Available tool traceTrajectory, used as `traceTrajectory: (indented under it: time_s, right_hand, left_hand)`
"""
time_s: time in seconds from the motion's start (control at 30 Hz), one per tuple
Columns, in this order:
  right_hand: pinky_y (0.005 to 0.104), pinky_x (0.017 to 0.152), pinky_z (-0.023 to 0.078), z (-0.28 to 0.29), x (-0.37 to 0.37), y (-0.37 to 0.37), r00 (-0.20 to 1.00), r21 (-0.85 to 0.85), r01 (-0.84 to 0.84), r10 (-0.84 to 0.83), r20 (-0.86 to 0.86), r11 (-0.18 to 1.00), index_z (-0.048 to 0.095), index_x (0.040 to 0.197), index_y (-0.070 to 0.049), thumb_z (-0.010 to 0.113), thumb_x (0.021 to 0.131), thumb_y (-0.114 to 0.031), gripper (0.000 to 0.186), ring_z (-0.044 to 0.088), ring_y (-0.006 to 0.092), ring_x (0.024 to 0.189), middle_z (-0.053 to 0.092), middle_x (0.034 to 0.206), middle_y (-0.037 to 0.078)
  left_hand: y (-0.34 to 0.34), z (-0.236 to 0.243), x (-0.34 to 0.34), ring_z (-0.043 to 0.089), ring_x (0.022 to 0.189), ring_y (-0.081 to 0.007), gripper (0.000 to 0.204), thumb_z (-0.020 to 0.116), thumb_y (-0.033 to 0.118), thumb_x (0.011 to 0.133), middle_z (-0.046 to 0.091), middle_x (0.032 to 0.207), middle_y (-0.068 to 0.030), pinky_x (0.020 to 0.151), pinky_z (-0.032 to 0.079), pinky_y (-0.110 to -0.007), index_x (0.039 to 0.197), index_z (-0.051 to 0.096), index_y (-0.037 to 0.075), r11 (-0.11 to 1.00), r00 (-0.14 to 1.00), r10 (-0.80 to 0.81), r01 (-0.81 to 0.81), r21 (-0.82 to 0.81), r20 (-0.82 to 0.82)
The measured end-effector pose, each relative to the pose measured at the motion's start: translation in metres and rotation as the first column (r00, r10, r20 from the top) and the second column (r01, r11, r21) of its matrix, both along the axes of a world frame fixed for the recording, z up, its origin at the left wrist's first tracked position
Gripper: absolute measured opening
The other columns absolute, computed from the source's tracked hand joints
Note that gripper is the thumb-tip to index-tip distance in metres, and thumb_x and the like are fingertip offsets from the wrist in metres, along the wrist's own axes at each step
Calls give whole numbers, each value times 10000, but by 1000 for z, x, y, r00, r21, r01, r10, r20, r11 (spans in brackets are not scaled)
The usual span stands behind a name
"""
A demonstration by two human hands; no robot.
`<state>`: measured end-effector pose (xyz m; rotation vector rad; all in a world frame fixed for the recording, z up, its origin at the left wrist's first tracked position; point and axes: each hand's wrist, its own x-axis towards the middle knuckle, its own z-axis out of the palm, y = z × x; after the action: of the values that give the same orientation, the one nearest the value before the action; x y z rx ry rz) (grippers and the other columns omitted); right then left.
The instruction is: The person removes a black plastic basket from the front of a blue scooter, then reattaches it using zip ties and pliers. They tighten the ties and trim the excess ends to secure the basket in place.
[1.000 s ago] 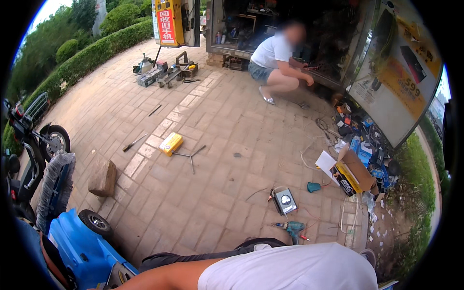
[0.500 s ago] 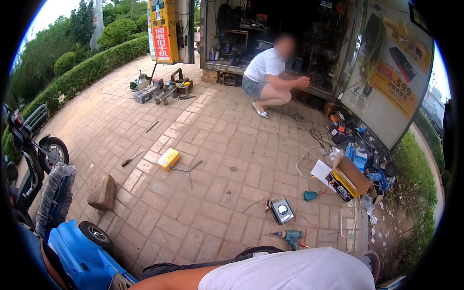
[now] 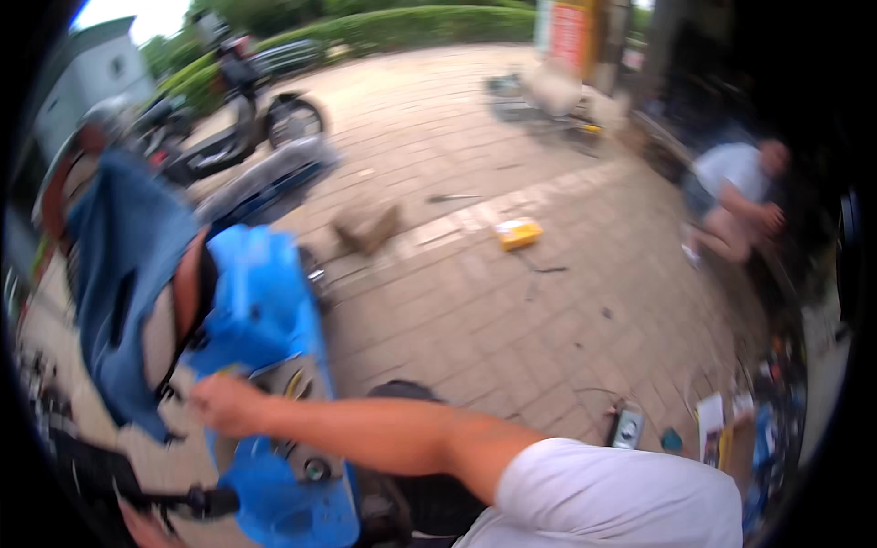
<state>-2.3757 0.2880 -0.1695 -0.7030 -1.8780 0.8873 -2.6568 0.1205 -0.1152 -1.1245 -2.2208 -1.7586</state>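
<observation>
My right arm, in a white sleeve, reaches left across a blue scooter [image 3: 265,283]. My right hand [image 3: 226,405] looks closed over the scooter's middle, beside an opening with cables. A small yellow-green bit shows at its fingers; what it holds is blurred. Only part of my left hand [image 3: 144,527] shows at the lower left edge, near a black handlebar grip [image 3: 212,502]; its fingers are smeared. A denim-blue cloth [image 3: 132,265] hangs by a brown rounded part of the scooter, just beyond my right hand.
A stone block [image 3: 367,226], a screwdriver [image 3: 454,197] and a yellow box [image 3: 519,234] lie on the paving. A grey metered device [image 3: 628,426] is near my sleeve. At the right squats a person [image 3: 735,187] in a white shirt. Another scooter [image 3: 242,119] stands beyond.
My view has swung left and down, bringing the blue scooter toward the middle. My right forearm and hand now show, stretched over it. Part of my left hand has come in.
</observation>
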Motion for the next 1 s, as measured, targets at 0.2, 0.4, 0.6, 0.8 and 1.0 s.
traceTrajectory:
  time_s: [0.2, 0.4, 0.6, 0.8, 1.0]
  right_hand:
    - [297, 682, 509, 40, -15, -40, 927, -131, -280, 232, -296, 951, 652, 991, 51, 582, 921, -112, 190, 660, 168, 786, 698, 865, 130]
    - [247, 714, 519, 74, -79, -85, 853, 21, -418, 401, -336, 908, 651, 997, 46, 595, 900, -14, 128, 652, 114, 826, 697, 881, 100]
    - [234, 708, 495, 62, -157, -98, 816, 204, -373, 425, -393, 905, 625, 953, 39, 600, 875, 46, 82, 623, 113, 802, 669, 893, 91]
    - [315, 774, 518, 48, -193, -114, 874, 378, -236, 366, -321, 895, 606, 986, 41, 574, 837, 69, 155, 661, 260, 855, 659, 941, 178]
    - [337, 742, 540, 41, -207, -118, 887, 539, -101, 321, -332, 836, 591, 966, 57, 592, 812, 85, 156, 682, 318, 887, 658, 968, 236]
  left_hand:
    - [-6, -14, 12, 530, 728, -101, 344, 607, 195, 938, 626, 957, -45, 624, 458, -231, 1173, 620, -56, 934, 915, -69, -80, 347, 397]
    - [-10, -2, 31, 567, 867, -72, 350, 558, 91, 944, 643, 1092, -50, 778, 460, -217, 1263, 570, -51, 904, 889, -166, -35, 425, 426]
    - [-10, 0, 34, 584, 939, -92, 338, 551, 78, 942, 654, 1105, -86, 842, 457, -226, 1236, 573, -87, 873, 880, -166, -79, 481, 445]
    - [-9, 6, 36, 599, 835, -94, 274, 540, 47, 930, 679, 944, -76, 754, 486, -248, 1173, 612, -57, 847, 846, -217, -85, 524, 487]
    - [-14, 3, 29, 597, 853, -94, 287, 535, 59, 928, 681, 1011, -78, 756, 481, -232, 1178, 621, -51, 816, 829, -286, -52, 576, 481]
